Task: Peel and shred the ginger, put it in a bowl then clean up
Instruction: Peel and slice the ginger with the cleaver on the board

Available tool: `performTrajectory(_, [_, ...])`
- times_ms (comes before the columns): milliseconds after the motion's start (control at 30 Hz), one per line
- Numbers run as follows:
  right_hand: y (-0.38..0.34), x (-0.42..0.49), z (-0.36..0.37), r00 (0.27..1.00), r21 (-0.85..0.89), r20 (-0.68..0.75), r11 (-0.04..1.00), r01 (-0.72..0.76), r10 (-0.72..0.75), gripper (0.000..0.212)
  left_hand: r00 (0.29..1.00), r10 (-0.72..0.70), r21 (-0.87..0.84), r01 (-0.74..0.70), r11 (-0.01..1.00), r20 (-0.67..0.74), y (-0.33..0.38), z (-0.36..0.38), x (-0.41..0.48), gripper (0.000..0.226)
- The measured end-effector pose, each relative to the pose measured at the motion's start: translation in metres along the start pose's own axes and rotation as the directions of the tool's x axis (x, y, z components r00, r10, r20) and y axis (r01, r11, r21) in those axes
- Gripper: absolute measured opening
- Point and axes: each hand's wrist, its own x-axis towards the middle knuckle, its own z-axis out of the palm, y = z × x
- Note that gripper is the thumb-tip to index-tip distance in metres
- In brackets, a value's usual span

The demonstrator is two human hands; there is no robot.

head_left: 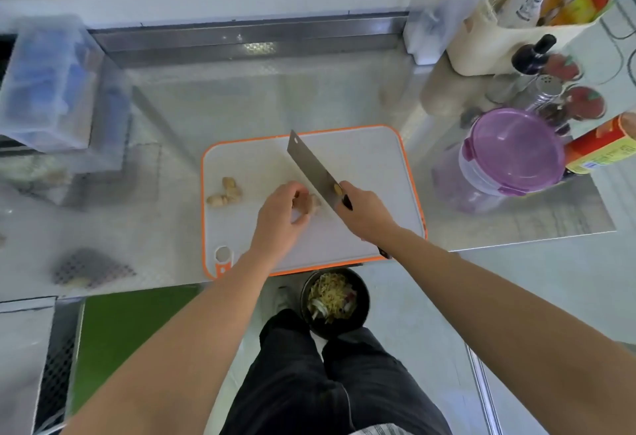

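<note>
The job looks to be in its early cutting or peeling stage: a knob of ginger lies near the middle of the white, orange-rimmed cutting board, and a few more ginger pieces sit apart from it toward the board's left edge, with no shreds visible on the board and no receiving bowl in sight on the steel counter. Shredding, bowling up and cleaning all seem yet to come. A bin on the floor below the board holds kitchen scraps, though whether any are ginger peel is too blurred to tell. The left hand reaches in from below, fingers curled and pinching the ginger knob to steady it. The right hand is wrapped firmly around the dark handle of a cleaver, blade angled up and away to the left, its heel close beside the ginger.
</note>
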Motion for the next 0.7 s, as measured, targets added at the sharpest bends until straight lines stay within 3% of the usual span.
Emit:
performTrajectory(367, [0.000, -0.012, -0.004, 0.996, 0.140, 0.081, 0.989, -0.057, 0.046, 0.019, 0.975, -0.213, 0.031, 0.215, 0.976, -0.069, 0.015, 0.010, 0.008, 0.032])
performTrajectory(500, [0.000, -0.017, -0.020, 0.998, 0.106, -0.067, 0.994, -0.006, 0.013, 0.017, 0.967, -0.228, 0.054, 0.235, 0.971, -0.111, 0.019, 0.014, 0.014, 0.033])
performTrajectory(700, [0.001, -0.022, -0.018, 0.997, -0.024, -0.028, 0.997, 0.076, -0.077, 0.006, 0.954, -0.271, 0.033, 0.277, 0.960, -0.131, 0.023, 0.016, 0.019, 0.033])
